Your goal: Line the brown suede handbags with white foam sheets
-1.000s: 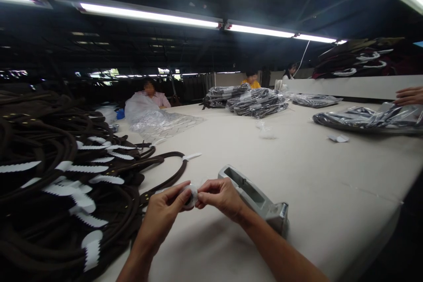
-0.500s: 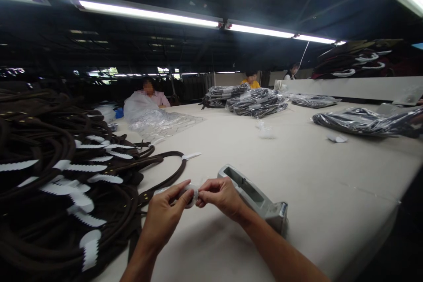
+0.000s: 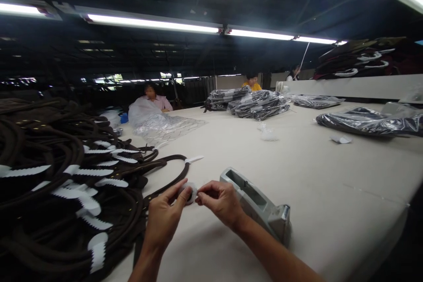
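Note:
My left hand grips a small roll of clear tape between thumb and fingers, its round side turned towards me. Against the roll's right edge, my right hand is closed in a pinch; whatever lies between those fingertips is too small to make out. Just behind and right of my right hand, a grey tape dispenser rests on the white table, its long hollow showing no roll inside. A dark strap handle with a white tag curves behind my left hand.
Dark brown bags with looped handles and white toothed tags are heaped on the left. Plastic-wrapped dark bags lie further back, another wrapped bag at right. Clear plastic sheeting lies before a person in pink.
The view has shifted slightly, moving the scene a little to the right and down. My left hand still holds the roll of tape, and my right fingers stay pinched at its edge.

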### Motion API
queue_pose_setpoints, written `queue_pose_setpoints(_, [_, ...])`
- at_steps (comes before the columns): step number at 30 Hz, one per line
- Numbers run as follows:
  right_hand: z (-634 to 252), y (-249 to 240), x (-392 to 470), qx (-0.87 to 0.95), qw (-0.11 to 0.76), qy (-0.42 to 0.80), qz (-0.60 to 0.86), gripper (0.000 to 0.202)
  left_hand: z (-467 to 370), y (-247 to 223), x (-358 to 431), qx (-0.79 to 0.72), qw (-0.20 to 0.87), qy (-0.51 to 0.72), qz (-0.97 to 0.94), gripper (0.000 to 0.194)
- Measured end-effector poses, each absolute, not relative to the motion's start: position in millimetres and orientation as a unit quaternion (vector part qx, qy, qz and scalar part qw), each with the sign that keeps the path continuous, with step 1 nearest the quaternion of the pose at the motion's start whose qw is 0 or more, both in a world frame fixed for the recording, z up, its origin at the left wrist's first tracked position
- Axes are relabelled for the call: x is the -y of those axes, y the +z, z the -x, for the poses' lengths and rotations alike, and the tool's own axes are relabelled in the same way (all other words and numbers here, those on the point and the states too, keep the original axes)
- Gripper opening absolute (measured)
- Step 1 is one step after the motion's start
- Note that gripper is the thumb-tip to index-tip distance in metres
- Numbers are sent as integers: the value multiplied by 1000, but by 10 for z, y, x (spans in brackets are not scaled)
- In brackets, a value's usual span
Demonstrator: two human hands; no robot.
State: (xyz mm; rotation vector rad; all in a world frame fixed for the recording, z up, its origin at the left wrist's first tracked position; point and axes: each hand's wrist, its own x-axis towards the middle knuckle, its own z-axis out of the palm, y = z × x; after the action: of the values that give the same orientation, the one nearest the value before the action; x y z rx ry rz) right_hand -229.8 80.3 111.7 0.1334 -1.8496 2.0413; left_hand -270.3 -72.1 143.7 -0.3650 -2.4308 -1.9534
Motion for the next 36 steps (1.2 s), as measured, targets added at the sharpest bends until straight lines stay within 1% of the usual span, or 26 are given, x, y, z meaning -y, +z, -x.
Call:
queue_pose_setpoints(7, [2322, 1112, -804, 626, 166, 762, -24, 24, 2672, 1454, 707, 818, 58, -559, 125, 58])
queue_pose_setpoints(12, [2318, 1132, -802, 616, 165, 770, -18, 26, 2612, 1484, 678, 827, 93, -537, 142, 57])
queue_pose_setpoints(17, [2305, 1131, -808, 636, 174, 751, -21, 23, 2579, 1480, 654, 833, 139, -503, 187, 48])
queue_pose_setpoints(25, [2309, 1098, -819, 682, 198, 704, -34, 15, 2598, 1395, 647, 845, 212, -427, 244, 41])
queue_pose_setpoints(31, [2286, 1147, -835, 769, 276, 576, -22, 10, 2595, 1396, 630, 844, 200, -432, 249, 42])
queue_pose_setpoints(36, [2272, 1171, -864, 800, 319, 507, -31, 10, 2596, 1427, 637, 839, 120, -484, 216, 44])
